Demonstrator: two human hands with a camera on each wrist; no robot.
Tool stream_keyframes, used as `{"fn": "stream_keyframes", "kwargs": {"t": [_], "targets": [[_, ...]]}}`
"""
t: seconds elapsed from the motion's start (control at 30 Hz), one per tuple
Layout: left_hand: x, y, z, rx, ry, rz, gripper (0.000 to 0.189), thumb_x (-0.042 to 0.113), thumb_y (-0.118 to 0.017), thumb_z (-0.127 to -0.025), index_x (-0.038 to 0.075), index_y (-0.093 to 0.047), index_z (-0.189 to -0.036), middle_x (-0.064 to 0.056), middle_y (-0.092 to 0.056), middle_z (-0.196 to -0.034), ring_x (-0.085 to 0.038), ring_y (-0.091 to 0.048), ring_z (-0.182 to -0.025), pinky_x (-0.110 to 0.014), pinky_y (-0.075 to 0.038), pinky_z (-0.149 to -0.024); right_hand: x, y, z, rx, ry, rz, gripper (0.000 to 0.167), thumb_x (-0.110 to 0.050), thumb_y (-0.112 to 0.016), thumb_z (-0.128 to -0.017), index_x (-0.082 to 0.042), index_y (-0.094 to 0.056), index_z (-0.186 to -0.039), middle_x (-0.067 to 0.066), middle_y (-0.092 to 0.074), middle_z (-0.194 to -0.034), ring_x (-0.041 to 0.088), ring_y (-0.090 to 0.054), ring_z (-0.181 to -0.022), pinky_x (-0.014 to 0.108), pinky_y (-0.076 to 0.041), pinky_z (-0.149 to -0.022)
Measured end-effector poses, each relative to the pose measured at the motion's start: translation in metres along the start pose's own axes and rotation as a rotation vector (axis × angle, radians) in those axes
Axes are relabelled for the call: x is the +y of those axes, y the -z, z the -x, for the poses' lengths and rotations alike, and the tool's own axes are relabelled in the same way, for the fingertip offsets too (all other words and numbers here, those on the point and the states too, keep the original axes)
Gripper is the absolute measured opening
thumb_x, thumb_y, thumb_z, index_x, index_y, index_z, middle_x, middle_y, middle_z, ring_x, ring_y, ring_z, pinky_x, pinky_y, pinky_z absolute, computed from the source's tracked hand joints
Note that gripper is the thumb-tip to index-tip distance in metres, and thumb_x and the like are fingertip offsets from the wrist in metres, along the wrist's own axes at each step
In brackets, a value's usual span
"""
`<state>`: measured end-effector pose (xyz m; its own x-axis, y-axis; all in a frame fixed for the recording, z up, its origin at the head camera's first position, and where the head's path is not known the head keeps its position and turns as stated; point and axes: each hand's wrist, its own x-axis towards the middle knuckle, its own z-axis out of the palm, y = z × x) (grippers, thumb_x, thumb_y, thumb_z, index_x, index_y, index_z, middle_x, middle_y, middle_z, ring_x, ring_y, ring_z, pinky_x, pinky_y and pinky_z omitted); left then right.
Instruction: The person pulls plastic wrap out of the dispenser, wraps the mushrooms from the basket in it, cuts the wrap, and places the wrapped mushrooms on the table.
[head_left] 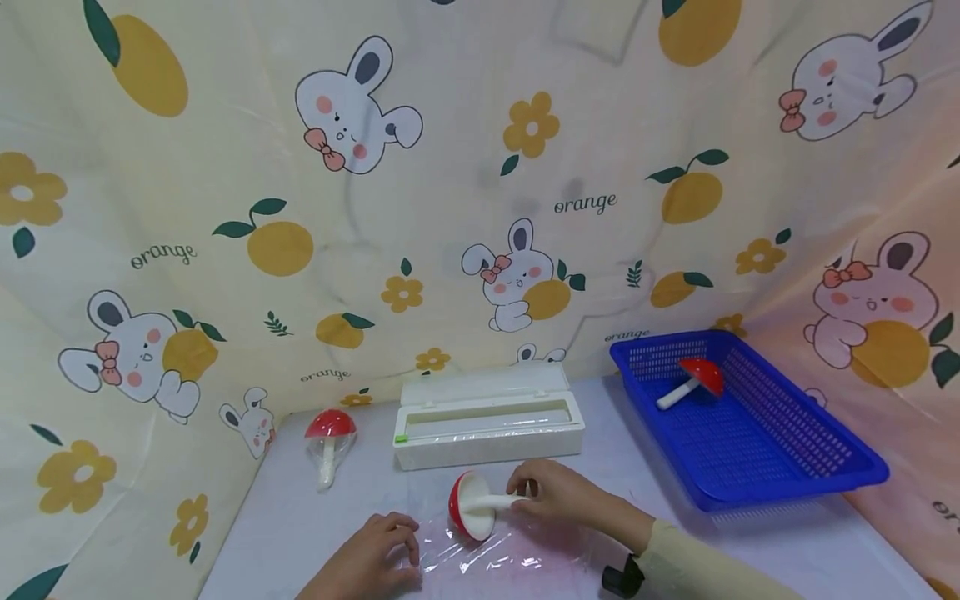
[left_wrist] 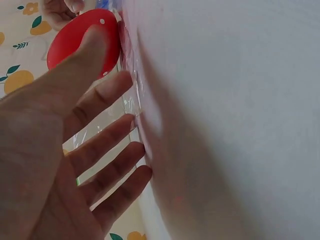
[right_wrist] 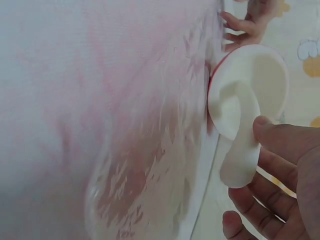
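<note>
A toy mushroom (head_left: 474, 506) with a red cap and white stem lies on its side over a sheet of clear plastic wrap (head_left: 502, 558). My right hand (head_left: 558, 493) pinches the stem's end between thumb and fingers, the pale underside of the cap facing that way. Left of the cap, my left hand (head_left: 371, 557) rests at the edge of the wrap, fingertips down. In the left wrist view its fingers (left_wrist: 117, 185) are spread and slightly bent, holding nothing, with the red cap (left_wrist: 62, 45) just past the thumb.
A white wrap dispenser box (head_left: 487, 446), lid raised, stands behind the wrap. Another mushroom (head_left: 330, 425), covered in clear film, lies at the left. A blue basket (head_left: 765, 467) at the right holds one more mushroom (head_left: 702, 375). A patterned cloth hangs behind the table.
</note>
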<state>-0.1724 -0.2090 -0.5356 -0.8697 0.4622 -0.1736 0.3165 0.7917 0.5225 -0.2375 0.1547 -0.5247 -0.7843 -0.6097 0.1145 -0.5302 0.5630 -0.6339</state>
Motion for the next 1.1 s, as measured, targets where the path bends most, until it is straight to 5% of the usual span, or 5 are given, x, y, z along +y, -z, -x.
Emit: {"fn": "stream_keyframes", "kwargs": {"t": [0.4, 0.63, 0.83, 0.97, 1.1], "targets": [[0.000, -0.001, 0.000, 0.027, -0.056, -0.063, 0.017, 0.031, -0.084, -0.094, 0.038, -0.071, -0.088, 0.008, -0.068, -0.128, -0.022, -0.060, -0.115, -0.054, -0.056, -0.103, 0.003, 0.006, 0.014, 0.024, 0.055, -0.026, 0.015, -0.016, -0.084, -0.093, -0.016, -0.077, -0.106, -0.016, -0.068, -0.093, 0.007, -0.062, -0.084, 0.024, -0.054, -0.074], [0.006, 0.004, 0.001, 0.035, -0.031, -0.033, 0.012, 0.033, -0.081, -0.097, 0.036, -0.071, -0.091, 0.008, -0.067, -0.126, -0.022, -0.064, -0.116, -0.054, -0.058, -0.101, 0.009, 0.007, 0.020, 0.035, 0.053, -0.049, 0.013, -0.015, -0.082, -0.095, -0.017, -0.076, -0.106, -0.016, -0.065, -0.089, 0.006, -0.061, -0.082, 0.023, -0.053, -0.072], [0.013, 0.007, 0.002, 0.137, -0.072, -0.007, 0.011, 0.029, -0.081, -0.098, 0.034, -0.071, -0.098, 0.011, -0.061, -0.113, -0.011, -0.061, -0.098, -0.038, -0.063, -0.090, 0.013, 0.007, 0.024, 0.016, 0.025, -0.057, 0.014, -0.017, -0.083, -0.095, -0.017, -0.075, -0.106, -0.016, -0.064, -0.087, 0.004, -0.059, -0.078, 0.023, -0.052, -0.070], [0.017, 0.008, -0.002, 0.208, -0.119, -0.004, 0.011, 0.026, -0.080, -0.099, 0.031, -0.071, -0.103, 0.016, -0.058, -0.094, -0.001, -0.054, -0.081, -0.021, -0.056, -0.072, 0.015, 0.006, 0.026, 0.005, 0.011, -0.068, 0.014, -0.016, -0.083, -0.095, -0.017, -0.074, -0.106, -0.015, -0.064, -0.085, 0.002, -0.058, -0.076, 0.022, -0.051, -0.068], [0.025, 0.010, -0.008, 0.250, -0.133, 0.007, 0.011, 0.026, -0.079, -0.100, 0.030, -0.070, -0.104, 0.020, -0.060, -0.087, 0.002, -0.052, -0.074, -0.020, -0.051, -0.066, 0.015, 0.006, 0.028, -0.002, 0.009, -0.089, 0.014, -0.015, -0.083, -0.095, -0.016, -0.074, -0.107, -0.014, -0.065, -0.086, 0.002, -0.058, -0.076, 0.022, -0.052, -0.067]]}}
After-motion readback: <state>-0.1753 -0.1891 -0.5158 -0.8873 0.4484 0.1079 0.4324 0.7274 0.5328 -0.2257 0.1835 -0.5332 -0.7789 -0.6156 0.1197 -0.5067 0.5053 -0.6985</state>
